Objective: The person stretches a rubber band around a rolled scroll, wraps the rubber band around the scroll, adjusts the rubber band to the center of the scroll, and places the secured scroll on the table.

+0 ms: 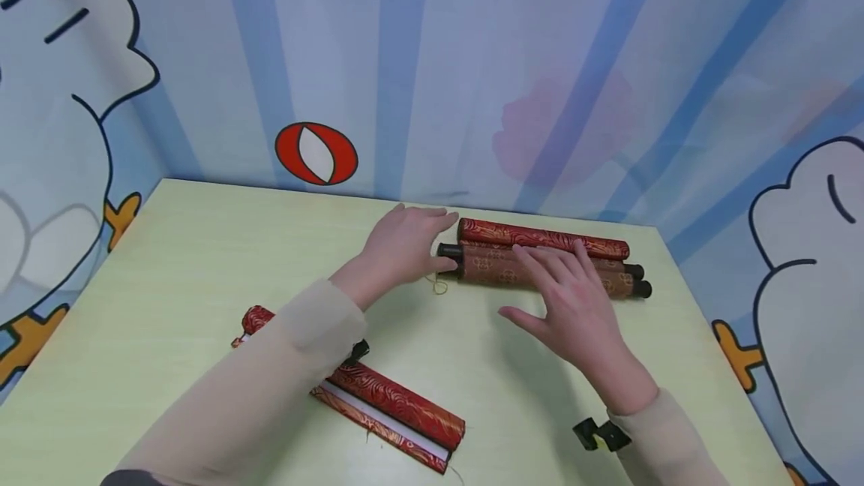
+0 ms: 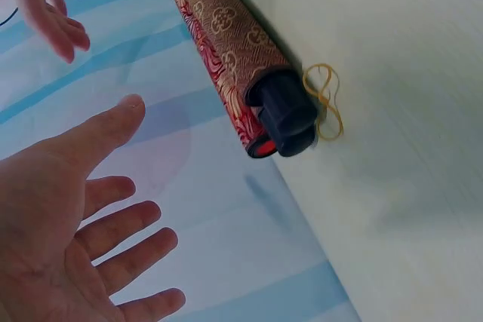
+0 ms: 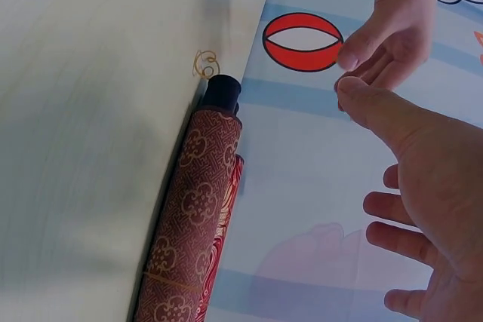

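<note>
Brown patterned scrolls (image 1: pixel 496 267) with black end knobs lie side by side near the back right of the table. Behind them is a red patterned roll (image 1: pixel 540 237). My left hand (image 1: pixel 405 242) hovers by the scrolls' left end, fingers spread; in the left wrist view its palm (image 2: pixel 45 224) holds nothing. Above the scrolls' front side is my right hand (image 1: pixel 574 306), fingers extended and apart. The right wrist view shows that hand (image 3: pixel 445 194) clear of the brown scroll (image 3: pixel 200 194). A thin yellow cord loop (image 2: pixel 324 103) lies at the scroll's end.
Partly under my left forearm lies another red patterned piece (image 1: pixel 405 403) with a white strip, nearer the front of the pale table (image 1: pixel 202 246). A printed backdrop (image 1: pixel 432 81) with blue stripes rises behind the table's back edge.
</note>
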